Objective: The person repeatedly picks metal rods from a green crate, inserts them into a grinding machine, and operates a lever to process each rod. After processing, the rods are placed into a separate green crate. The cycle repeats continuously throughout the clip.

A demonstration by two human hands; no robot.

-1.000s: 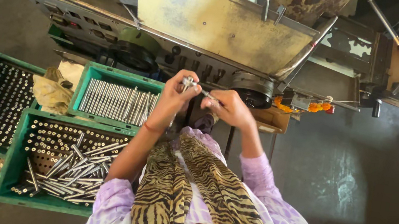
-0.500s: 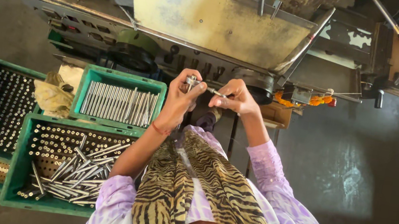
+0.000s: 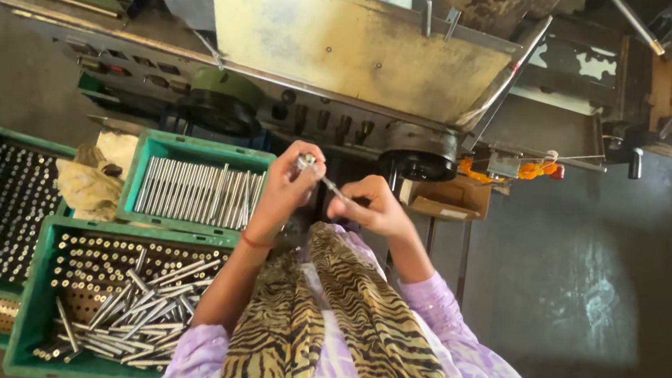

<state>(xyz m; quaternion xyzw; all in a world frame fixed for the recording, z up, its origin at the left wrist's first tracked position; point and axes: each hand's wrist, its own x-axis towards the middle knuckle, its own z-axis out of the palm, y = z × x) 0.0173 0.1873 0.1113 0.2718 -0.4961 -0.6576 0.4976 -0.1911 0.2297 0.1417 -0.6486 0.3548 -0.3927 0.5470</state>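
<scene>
Single head-worn camera, looking steeply down past the wearer's chest, hands (image 3: pixel 325 201) near, facing the grey metal machine (image 3: pixel 351 38), green plastic crates (image 3: pixel 28 320) at left edge

Both hands sit lower than before; the left hand (image 3: pixel 286 195) now holds the metal rod (image 3: pixel 316 173) tilted toward the right hand (image 3: pixel 368 210).

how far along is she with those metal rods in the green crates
Done, it seems: one green crate holds rods laid in neat rows. In hand: the left hand and right hand hold a thin metal rod between them. Left: a loose heap of rods lies in the nearer crate, so much looks unfinished.
</scene>
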